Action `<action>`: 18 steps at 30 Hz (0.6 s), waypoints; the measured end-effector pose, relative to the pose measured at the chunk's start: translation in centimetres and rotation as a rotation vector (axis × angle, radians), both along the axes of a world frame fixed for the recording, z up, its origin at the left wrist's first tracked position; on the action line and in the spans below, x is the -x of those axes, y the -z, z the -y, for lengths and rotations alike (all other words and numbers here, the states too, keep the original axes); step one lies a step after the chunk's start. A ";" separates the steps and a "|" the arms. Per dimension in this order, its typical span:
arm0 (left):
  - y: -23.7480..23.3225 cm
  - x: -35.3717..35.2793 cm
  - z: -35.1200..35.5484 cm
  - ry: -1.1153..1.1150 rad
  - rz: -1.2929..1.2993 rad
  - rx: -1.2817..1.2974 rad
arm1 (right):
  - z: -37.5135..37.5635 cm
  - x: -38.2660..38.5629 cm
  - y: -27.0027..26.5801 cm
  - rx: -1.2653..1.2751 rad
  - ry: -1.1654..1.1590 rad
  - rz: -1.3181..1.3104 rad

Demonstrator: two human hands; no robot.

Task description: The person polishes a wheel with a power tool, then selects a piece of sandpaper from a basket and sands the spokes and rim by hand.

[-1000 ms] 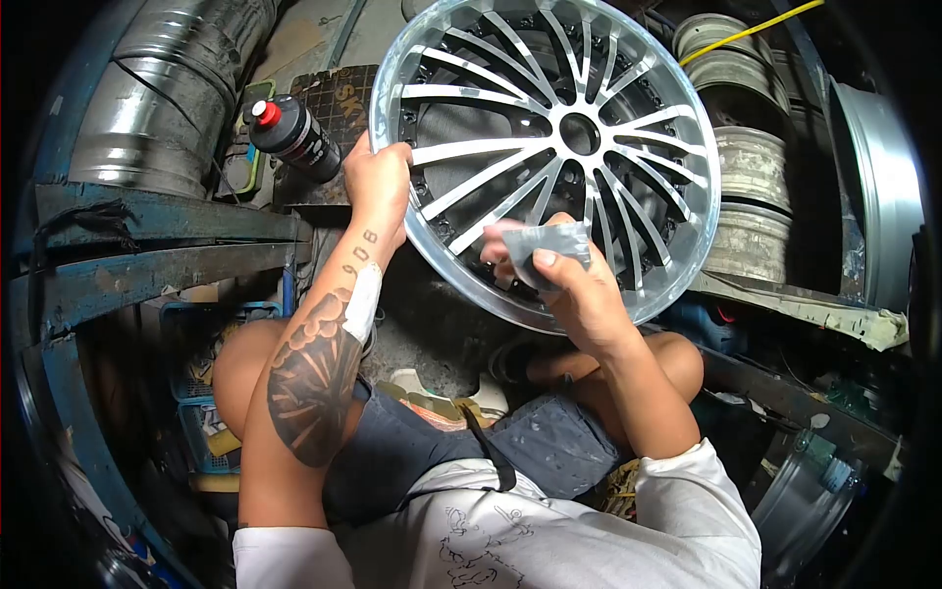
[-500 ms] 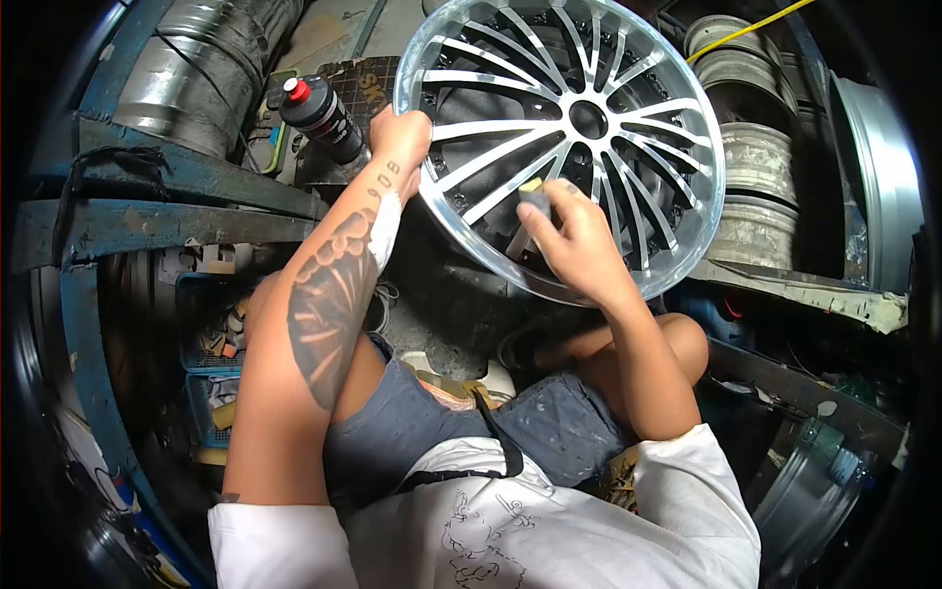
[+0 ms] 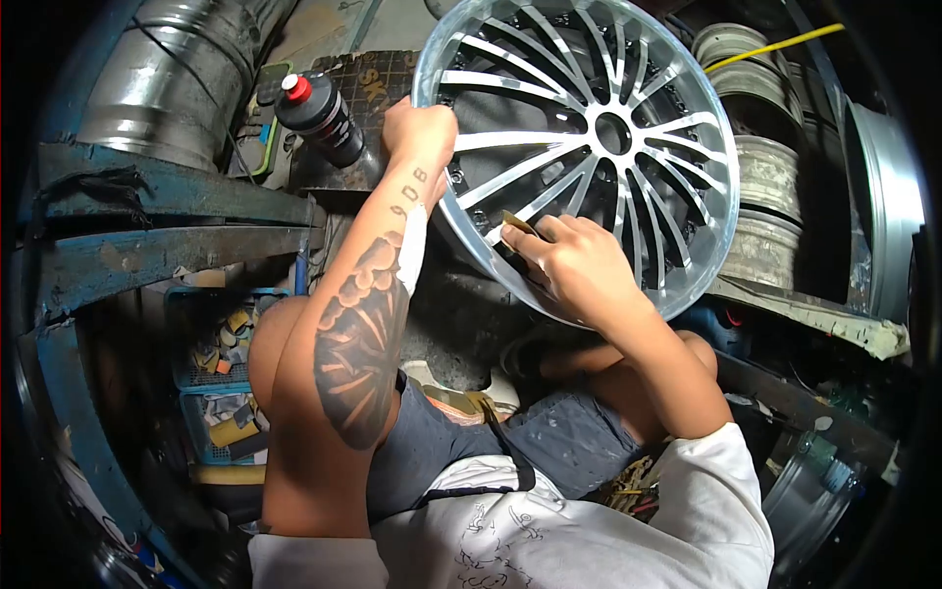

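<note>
A multi-spoke alloy wheel [image 3: 520, 140] with bright silver spoke faces and dark gaps stands tilted in front of me. My left hand [image 3: 420, 135] is closed around its outer lip on the left side. In my right hand [image 3: 584, 263], fingers and thumb pinch a small yellowish-brown piece of sandpaper [image 3: 517, 224]. That hand is over the lower left spokes, with the sandpaper at the outer end of one spoke near the rim. The fingers partly cover the sandpaper, and whether it touches the metal is hard to see.
A black bottle with a red cap [image 3: 319, 116] stands left of the wheel. Blue baskets [image 3: 201, 417] of scraps sit lower left, beside a blue metal frame [image 3: 177, 265]. Several bare rims [image 3: 760, 162] are stacked at right, under a yellow hose [image 3: 780, 45].
My right hand has slid down and left along the spokes toward the rim, with the sandpaper now tilted. The left hand keeps its hold on the lip. The view has shifted slightly.
</note>
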State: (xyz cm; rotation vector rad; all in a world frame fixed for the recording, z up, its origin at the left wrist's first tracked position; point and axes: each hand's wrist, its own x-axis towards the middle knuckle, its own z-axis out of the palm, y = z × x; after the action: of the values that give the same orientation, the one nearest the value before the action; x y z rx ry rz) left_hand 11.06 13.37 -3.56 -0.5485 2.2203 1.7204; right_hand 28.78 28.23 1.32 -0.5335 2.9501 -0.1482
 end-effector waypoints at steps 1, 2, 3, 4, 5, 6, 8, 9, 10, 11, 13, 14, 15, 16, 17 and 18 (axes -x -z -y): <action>0.2 0.1 0.1 -0.002 0.010 -0.011 | 0.1 0.3 0.2 -0.033 -0.067 -0.076; 0.4 0.3 0.0 -0.005 0.015 -0.032 | 0.1 0.4 0.3 -0.057 -0.080 -0.073; -0.1 0.3 0.0 -0.006 0.019 -0.051 | 0.2 0.3 0.4 -0.080 -0.090 -0.072; -0.5 0.3 0.0 -0.007 0.021 -0.069 | 0.5 0.3 0.4 -0.101 -0.101 -0.073; -1.0 -0.1 -0.1 -0.038 0.042 -0.099 | 0.6 0.4 0.1 -0.130 -0.109 -0.120; -0.7 0.0 0.0 -0.015 0.021 -0.051 | 0.8 0.4 0.4 -0.110 -0.095 -0.118; -0.3 0.1 0.1 -0.031 0.012 -0.133 | 0.8 0.2 0.9 -0.077 -0.053 -0.116; -0.3 0.2 0.0 -0.021 0.009 -0.106 | 0.9 0.3 0.8 -0.081 -0.045 -0.113; -0.2 0.3 0.0 -0.014 0.008 -0.077 | 0.9 0.5 0.7 -0.084 -0.041 -0.109; -0.1 0.3 0.1 -0.011 0.009 -0.048 | 0.9 0.6 0.5 -0.086 -0.041 -0.104; 0.0 0.1 0.0 -0.011 0.015 -0.084 | 0.7 0.4 0.8 -0.080 -0.044 -0.124; -0.1 0.3 0.0 -0.009 0.012 -0.101 | 0.6 0.2 0.6 -0.083 -0.034 -0.106; 0.2 0.5 0.0 -0.010 0.008 -0.087 | 0.5 0.2 0.4 -0.085 -0.030 -0.088; 0.4 0.6 0.2 -0.016 -0.001 -0.086 | 0.5 0.1 0.3 -0.083 -0.031 -0.066; 0.7 0.4 0.2 -0.018 -0.006 -0.086 | 0.5 0.1 0.4 -0.072 -0.047 -0.074; 0.7 0.5 0.0 -0.012 -0.016 -0.090 | 0.4 0.3 0.6 -0.064 -0.055 -0.087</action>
State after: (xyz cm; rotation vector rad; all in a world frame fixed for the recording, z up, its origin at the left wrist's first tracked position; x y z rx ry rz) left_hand 10.61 13.37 -4.30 -0.5303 2.1425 1.8262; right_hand 28.47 27.82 0.73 -0.6270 3.0088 -0.0257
